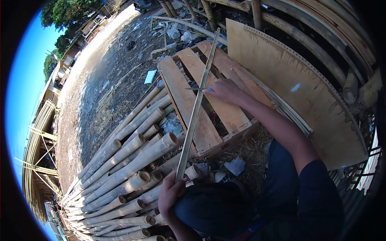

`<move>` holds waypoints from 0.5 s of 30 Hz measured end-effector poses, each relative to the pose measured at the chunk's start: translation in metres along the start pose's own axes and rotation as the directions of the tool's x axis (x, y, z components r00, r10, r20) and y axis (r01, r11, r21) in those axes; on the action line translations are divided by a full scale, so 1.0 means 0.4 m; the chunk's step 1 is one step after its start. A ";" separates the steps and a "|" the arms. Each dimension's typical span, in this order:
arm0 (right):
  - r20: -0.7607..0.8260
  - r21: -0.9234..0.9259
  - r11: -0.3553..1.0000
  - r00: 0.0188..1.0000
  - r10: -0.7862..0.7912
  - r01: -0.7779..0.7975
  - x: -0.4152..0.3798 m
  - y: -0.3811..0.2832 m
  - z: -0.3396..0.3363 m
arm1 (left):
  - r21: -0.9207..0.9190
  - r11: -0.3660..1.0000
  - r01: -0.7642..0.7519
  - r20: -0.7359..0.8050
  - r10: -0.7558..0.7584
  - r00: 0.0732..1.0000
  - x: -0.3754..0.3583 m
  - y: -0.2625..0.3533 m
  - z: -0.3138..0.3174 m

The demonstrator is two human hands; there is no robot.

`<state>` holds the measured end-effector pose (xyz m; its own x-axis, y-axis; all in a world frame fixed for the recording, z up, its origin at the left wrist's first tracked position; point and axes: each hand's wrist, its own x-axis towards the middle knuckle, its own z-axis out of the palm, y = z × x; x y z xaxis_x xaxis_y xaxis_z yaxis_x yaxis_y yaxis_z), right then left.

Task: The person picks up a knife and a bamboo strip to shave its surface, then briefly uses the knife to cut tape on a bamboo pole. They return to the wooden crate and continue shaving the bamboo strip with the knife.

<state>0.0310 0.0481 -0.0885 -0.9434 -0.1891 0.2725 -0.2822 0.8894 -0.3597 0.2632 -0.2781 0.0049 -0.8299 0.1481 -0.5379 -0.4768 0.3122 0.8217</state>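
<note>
A long, narrow bamboo strip [196, 110] runs slantwise from my lap up across a wooden pallet [193, 100]. Its near end is gripped by my left hand [171, 195], close to my knee. My right hand [225, 90] is closed around the blue handle of a knife [196, 88]. The knife's blade crosses the strip over the pallet slats and looks to be touching it. A few thin shavings lie on the far slats of the pallet.
Many cut bamboo poles [132, 182] are piled at the left, their ends towards me. A plywood sheet [297, 88] leans at the right, with thin strips [287, 106] beside it. Bamboo rails [305, 36] stand behind. A stone [235, 165] and litter lie on the ground.
</note>
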 end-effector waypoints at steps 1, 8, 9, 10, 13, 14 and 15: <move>0.023 0.028 0.995 0.995 -0.100 0.099 -0.002 -0.013 0.004 | -0.019 1.000 0.008 -0.014 -0.008 1.000 -0.002 0.006 0.000; -0.028 0.000 0.993 0.993 0.114 -0.114 0.004 0.014 -0.013 | 0.017 1.000 0.005 -0.018 -0.005 1.000 -0.008 0.006 0.001; 0.044 0.011 0.999 0.998 0.036 -0.036 -0.014 -0.036 -0.026 | 0.006 1.000 0.003 -0.009 -0.003 1.000 -0.004 0.001 -0.004; 0.115 0.028 0.999 0.992 -0.043 0.040 -0.021 -0.070 -0.038 | -0.005 1.000 0.002 -0.001 -0.002 1.000 0.000 -0.001 -0.005; 0.084 -0.013 0.997 0.994 0.072 -0.071 0.016 -0.006 -0.022 | 0.039 0.999 0.013 -0.022 -0.012 1.000 -0.009 0.013 0.009; -0.016 -0.017 0.984 0.984 0.178 -0.178 0.028 0.028 -0.012 | 0.040 0.999 0.014 -0.025 -0.013 1.000 -0.011 0.009 0.010; -0.018 -0.017 0.985 0.985 0.170 -0.170 0.029 0.035 -0.013 | 0.067 0.998 0.008 -0.034 -0.006 0.999 -0.010 0.006 0.012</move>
<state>0.0169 0.0605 -0.0856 -0.9743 -0.0281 0.2235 -0.1147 0.9157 -0.3851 0.2666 -0.2733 0.0081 -0.8367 0.1139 -0.5357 -0.4629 0.3758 0.8028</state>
